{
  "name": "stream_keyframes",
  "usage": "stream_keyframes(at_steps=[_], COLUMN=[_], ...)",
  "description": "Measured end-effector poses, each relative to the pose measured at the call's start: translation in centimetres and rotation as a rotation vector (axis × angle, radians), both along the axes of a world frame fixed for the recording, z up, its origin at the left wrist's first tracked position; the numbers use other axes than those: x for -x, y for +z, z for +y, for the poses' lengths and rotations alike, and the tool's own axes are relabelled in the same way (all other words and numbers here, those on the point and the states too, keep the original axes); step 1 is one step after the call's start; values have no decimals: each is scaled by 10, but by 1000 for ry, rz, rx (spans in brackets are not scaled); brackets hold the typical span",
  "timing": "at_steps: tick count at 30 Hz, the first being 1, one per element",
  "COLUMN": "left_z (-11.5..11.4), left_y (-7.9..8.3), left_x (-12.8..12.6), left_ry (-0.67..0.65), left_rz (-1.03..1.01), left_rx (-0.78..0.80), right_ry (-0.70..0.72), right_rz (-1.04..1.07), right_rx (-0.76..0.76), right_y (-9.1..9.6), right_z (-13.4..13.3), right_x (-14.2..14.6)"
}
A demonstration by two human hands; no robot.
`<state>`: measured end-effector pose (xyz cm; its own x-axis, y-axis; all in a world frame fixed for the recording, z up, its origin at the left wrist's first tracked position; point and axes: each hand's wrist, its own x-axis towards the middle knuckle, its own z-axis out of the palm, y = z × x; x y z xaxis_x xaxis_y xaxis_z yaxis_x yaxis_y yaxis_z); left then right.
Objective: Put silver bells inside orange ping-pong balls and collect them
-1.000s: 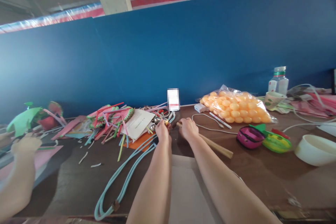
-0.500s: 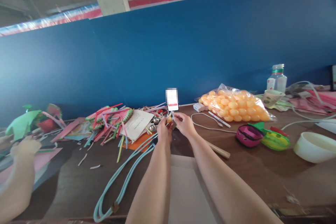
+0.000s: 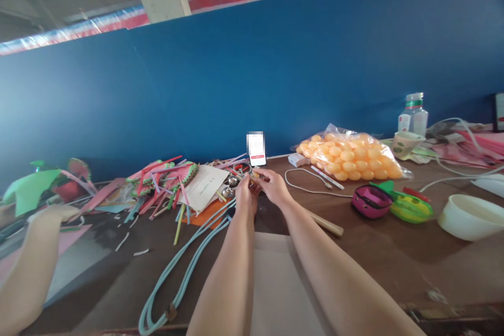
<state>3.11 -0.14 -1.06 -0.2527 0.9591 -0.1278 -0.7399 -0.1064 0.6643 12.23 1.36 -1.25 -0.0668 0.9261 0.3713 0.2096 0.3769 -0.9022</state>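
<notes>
My left hand (image 3: 244,194) is closed around a small shiny gold-and-silver ball (image 3: 254,174), in the middle of the view. My right hand (image 3: 273,187) meets it from the right, with thumb and forefinger pinched at the ball's top. Fingers cover much of the ball, so its details are hidden. Just left of my hands lie more shiny silver balls (image 3: 227,192) and a looped light blue cord (image 3: 184,258). Behind my hands a phone (image 3: 257,149) stands upright against the blue panel.
Paper strips and pink folded fans (image 3: 173,174) lie left, beside a white sheet (image 3: 205,185). At right are a bag of orange balls (image 3: 350,155), a purple pouch (image 3: 370,201), a white bowl (image 3: 474,218) and a wooden stick (image 3: 326,224). Another person's arm (image 3: 33,260) reaches in at left.
My right fingers have come down and in onto the ball, closer to my left hand. The other person's hand at left has moved right.
</notes>
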Motion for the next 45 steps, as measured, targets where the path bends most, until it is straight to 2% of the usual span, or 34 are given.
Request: stream_keyframes(at_steps=[10, 19, 27, 36, 45], left_z=[3, 0, 0, -3, -3], left_y=[-6, -3, -5, -1, -1], left_x=[0, -1, -1, -3, -3], left_ry=[-12, 49, 28, -11, -8], left_rz=[29, 56, 48, 91, 99], left_rx=[-42, 24, -37, -85, -87], right_ry=[-51, 38, 42, 50, 115], right_rz=[-97, -16, 54, 267, 477], right_rx=[-95, 16, 18, 61, 228], right_y=[-3, -4, -10, -15, -7], right_z=[-2, 3, 8, 14, 8], right_x=[2, 1, 2, 3, 3])
